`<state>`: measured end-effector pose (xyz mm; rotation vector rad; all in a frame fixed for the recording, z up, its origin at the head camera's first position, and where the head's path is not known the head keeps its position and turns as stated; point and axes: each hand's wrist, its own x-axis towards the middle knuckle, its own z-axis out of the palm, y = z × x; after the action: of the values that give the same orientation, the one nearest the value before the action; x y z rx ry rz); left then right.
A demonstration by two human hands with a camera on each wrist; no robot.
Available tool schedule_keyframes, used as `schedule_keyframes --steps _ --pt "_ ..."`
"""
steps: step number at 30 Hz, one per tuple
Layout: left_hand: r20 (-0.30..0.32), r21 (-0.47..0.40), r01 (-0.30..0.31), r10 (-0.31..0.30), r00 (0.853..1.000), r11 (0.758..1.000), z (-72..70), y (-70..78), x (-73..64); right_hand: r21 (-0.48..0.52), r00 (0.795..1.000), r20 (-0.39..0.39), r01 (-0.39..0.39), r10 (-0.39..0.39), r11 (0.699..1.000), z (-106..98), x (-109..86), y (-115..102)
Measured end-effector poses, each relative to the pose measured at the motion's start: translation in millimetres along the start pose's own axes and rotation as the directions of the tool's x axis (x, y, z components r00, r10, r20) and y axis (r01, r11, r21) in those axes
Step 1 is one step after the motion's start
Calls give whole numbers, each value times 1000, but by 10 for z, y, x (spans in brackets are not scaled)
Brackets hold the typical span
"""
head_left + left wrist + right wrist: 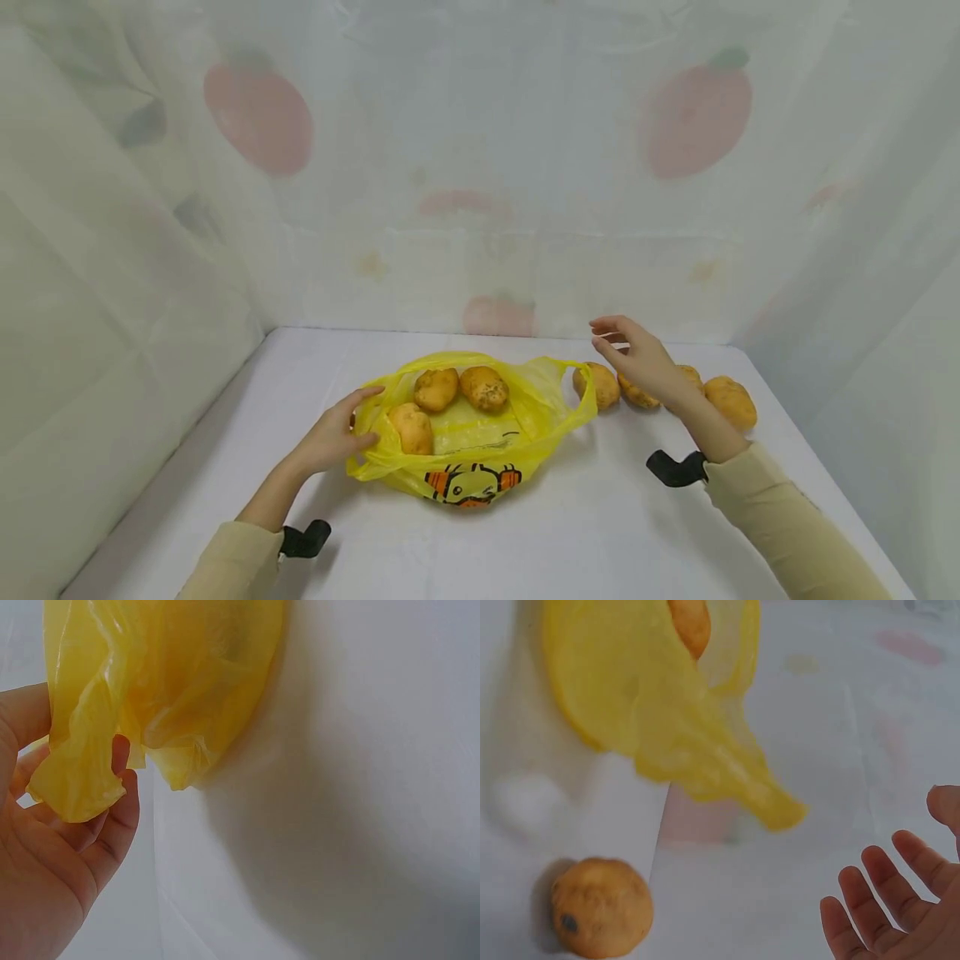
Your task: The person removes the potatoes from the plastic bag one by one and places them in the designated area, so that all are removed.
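Note:
A yellow plastic bag (pixel 528 433) with a cartoon print lies on its base with its mouth spread wide. Three potatoes (pixel 484 390) show inside it. At the bag's left side, my left hand (pixel 333 437) holds the handle, its fingers curled about the gathered plastic (pixel 79 776) in the left wrist view. My right hand (pixel 641 358) is raised over the row of loose potatoes (pixel 731 403), holding nothing. Its fingers (pixel 889 889) are spread apart in the right wrist view, away from the bag's right handle (pixel 772 806) and one loose potato (pixel 604 907).
Several loose potatoes line the right rear of the white-covered table (pixel 525 550), partly behind my right forearm. A pale curtain (pixel 480 167) with fruit prints rises behind the table and along its sides. Black wrist mounts (pixel 678 469) stick out from both sleeves.

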<state>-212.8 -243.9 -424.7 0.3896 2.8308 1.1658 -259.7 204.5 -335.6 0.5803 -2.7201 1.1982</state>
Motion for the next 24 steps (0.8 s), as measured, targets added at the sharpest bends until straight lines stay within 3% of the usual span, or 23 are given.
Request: schedule_keyframes --steps 12,24 --pt "-6 9 -9 9 1000 1000 -10 8 37 7 986 112 126 -126 992 341 137 -388" --pt "-2 28 -13 13 1000 1000 -52 24 48 47 968 222 108 -116 993 740 252 -583"
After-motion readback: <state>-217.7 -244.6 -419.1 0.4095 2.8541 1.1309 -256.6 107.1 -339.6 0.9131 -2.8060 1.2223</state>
